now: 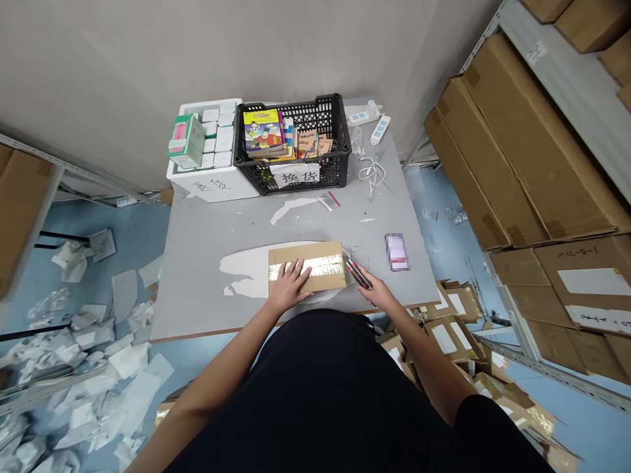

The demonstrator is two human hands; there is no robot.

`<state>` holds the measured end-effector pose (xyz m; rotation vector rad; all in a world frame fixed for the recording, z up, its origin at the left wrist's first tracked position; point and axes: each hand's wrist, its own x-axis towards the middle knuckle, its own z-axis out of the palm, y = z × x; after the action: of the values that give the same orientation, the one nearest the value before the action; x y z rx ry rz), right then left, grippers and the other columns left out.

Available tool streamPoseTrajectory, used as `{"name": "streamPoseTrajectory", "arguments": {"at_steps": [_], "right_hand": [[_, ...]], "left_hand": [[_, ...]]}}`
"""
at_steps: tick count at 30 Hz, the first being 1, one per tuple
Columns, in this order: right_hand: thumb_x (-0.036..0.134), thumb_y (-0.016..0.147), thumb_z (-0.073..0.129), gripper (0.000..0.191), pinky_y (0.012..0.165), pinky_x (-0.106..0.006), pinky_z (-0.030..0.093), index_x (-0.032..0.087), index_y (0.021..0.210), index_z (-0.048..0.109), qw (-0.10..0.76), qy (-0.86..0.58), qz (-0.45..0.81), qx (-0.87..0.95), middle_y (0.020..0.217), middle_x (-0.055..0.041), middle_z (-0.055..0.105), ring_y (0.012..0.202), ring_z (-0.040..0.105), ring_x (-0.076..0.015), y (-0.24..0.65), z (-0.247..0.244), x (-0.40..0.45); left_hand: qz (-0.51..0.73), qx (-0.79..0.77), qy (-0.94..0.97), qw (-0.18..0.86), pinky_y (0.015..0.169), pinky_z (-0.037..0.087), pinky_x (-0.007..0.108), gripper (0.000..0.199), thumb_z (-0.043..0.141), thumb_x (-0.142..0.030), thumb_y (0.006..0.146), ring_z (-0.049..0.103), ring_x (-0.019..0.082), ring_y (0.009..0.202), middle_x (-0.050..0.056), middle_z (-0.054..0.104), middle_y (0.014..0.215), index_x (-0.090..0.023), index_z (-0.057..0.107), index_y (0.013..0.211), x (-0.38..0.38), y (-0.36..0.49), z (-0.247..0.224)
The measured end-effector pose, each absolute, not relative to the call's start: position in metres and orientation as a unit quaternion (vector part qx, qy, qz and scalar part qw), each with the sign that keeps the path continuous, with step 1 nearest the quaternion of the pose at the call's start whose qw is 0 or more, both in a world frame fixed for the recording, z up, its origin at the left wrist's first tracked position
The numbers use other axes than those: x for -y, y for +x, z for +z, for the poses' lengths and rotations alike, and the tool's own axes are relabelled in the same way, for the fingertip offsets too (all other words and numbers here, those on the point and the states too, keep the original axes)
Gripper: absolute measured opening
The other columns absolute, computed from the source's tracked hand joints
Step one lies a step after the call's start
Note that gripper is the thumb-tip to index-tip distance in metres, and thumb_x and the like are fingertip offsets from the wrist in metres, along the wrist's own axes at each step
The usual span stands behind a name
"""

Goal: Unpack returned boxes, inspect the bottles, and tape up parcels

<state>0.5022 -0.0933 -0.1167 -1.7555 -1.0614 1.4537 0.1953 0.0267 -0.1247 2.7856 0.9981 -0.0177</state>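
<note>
A brown cardboard box [323, 282] lies flat near the table's front edge, with shiny tape along its top. My left hand [290, 286] rests on the left half of the box, fingers spread over the tape. Just off the box's right end, my right hand [375, 289] is closed around a red and black utility knife [359, 273]. The knife points up and left, its tip close to the taped right edge; whether it touches cannot be made out.
On the grey table [197, 263] stand a white foam box [217, 187] of cartons and a black crate [296, 177] with books. A phone [397, 252] lies at right; power strips [380, 129] and a cable [372, 173] lie behind. Shelves with boxes flank both sides.
</note>
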Motion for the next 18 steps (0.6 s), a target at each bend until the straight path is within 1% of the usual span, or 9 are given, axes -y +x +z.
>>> {"name": "streamPoseTrajectory", "arguments": {"at_steps": [2, 3, 5, 7, 8, 9, 12, 16, 18], "right_hand": [[0.02, 0.078, 0.062, 0.081, 0.043, -0.022, 0.048, 0.031, 0.152, 0.032, 0.302, -0.66, 0.55, 0.413, 0.08, 0.0022, 0.07, 0.043, 0.051, -0.009, 0.502, -0.118, 0.097], [0.02, 0.077, 0.063, 0.08, 0.05, -0.023, 0.052, 0.03, 0.151, 0.033, 0.302, -0.658, 0.546, 0.42, 0.087, 0.0008, 0.072, 0.05, 0.057, -0.011, 0.503, -0.118, 0.099], [0.02, 0.076, 0.064, 0.08, 0.071, -0.028, 0.057, 0.028, 0.15, 0.036, 0.308, -0.653, 0.534, 0.439, 0.106, -0.0019, 0.072, 0.075, 0.068, -0.0166, 0.503, -0.119, 0.104], [0.018, 0.076, 0.064, 0.079, 0.092, -0.033, 0.052, 0.028, 0.15, 0.037, 0.31, -0.644, 0.527, 0.46, 0.126, -0.0024, 0.066, 0.103, 0.067, -0.0206, 0.505, -0.118, 0.107], [0.018, 0.076, 0.063, 0.079, 0.098, -0.034, 0.049, 0.028, 0.15, 0.037, 0.307, -0.64, 0.527, 0.467, 0.132, -0.002, 0.062, 0.111, 0.064, -0.0214, 0.506, -0.118, 0.108], [0.017, 0.077, 0.062, 0.079, 0.1, -0.035, 0.047, 0.028, 0.151, 0.035, 0.301, -0.635, 0.532, 0.472, 0.135, -0.0016, 0.06, 0.115, 0.062, -0.0218, 0.507, -0.117, 0.11], [0.017, 0.078, 0.06, 0.079, 0.101, -0.037, 0.047, 0.028, 0.152, 0.033, 0.284, -0.623, 0.548, 0.481, 0.134, -0.0023, 0.061, 0.115, 0.063, -0.0231, 0.51, -0.113, 0.114], [0.017, 0.075, 0.063, 0.077, 0.099, -0.037, 0.049, 0.027, 0.148, 0.041, 0.289, -0.628, 0.537, 0.483, 0.133, -0.0027, 0.062, 0.115, 0.063, -0.0253, 0.509, -0.109, 0.124], [0.019, 0.075, 0.063, 0.074, 0.096, -0.037, 0.051, 0.028, 0.146, 0.044, 0.304, -0.644, 0.52, 0.472, 0.127, -0.002, 0.065, 0.111, 0.064, -0.0247, 0.508, -0.11, 0.132]], "left_hand": [[-0.005, -0.336, 0.938, 0.088, 0.118, 0.012, 0.056, 0.073, 0.055, -0.059, 0.087, 0.02, 0.034, 0.147, 0.015, 0.03, 0.157, -0.023, 0.037, 0.148, -0.027, 0.196, -0.125], [-0.005, -0.336, 0.938, 0.087, 0.118, 0.013, 0.056, 0.074, 0.055, -0.059, 0.086, 0.021, 0.035, 0.147, 0.015, 0.03, 0.157, -0.023, 0.037, 0.148, -0.027, 0.196, -0.125], [-0.005, -0.337, 0.938, 0.085, 0.118, 0.014, 0.057, 0.074, 0.057, -0.058, 0.086, 0.022, 0.036, 0.146, 0.016, 0.031, 0.156, -0.023, 0.038, 0.148, -0.027, 0.196, -0.126], [-0.004, -0.337, 0.938, 0.084, 0.117, 0.014, 0.057, 0.074, 0.058, -0.058, 0.085, 0.024, 0.036, 0.145, 0.016, 0.032, 0.156, -0.023, 0.038, 0.148, -0.027, 0.197, -0.126], [-0.003, -0.337, 0.938, 0.084, 0.117, 0.014, 0.057, 0.074, 0.058, -0.057, 0.085, 0.024, 0.036, 0.145, 0.016, 0.032, 0.155, -0.022, 0.038, 0.148, -0.027, 0.197, -0.126], [-0.002, -0.337, 0.938, 0.083, 0.117, 0.015, 0.057, 0.074, 0.058, -0.057, 0.085, 0.024, 0.036, 0.145, 0.016, 0.032, 0.155, -0.023, 0.038, 0.148, -0.027, 0.197, -0.126], [-0.005, -0.336, 0.938, 0.078, 0.117, 0.015, 0.057, 0.074, 0.059, -0.057, 0.085, 0.024, 0.036, 0.145, 0.016, 0.032, 0.156, -0.022, 0.038, 0.148, -0.027, 0.197, -0.126], [-0.007, -0.335, 0.939, 0.073, 0.117, 0.014, 0.057, 0.075, 0.058, -0.058, 0.085, 0.024, 0.036, 0.145, 0.017, 0.031, 0.156, -0.022, 0.038, 0.148, -0.027, 0.197, -0.125], [-0.003, -0.334, 0.94, 0.074, 0.117, 0.014, 0.057, 0.075, 0.058, -0.059, 0.085, 0.024, 0.036, 0.145, 0.016, 0.031, 0.156, -0.023, 0.037, 0.148, -0.028, 0.197, -0.124]]}}
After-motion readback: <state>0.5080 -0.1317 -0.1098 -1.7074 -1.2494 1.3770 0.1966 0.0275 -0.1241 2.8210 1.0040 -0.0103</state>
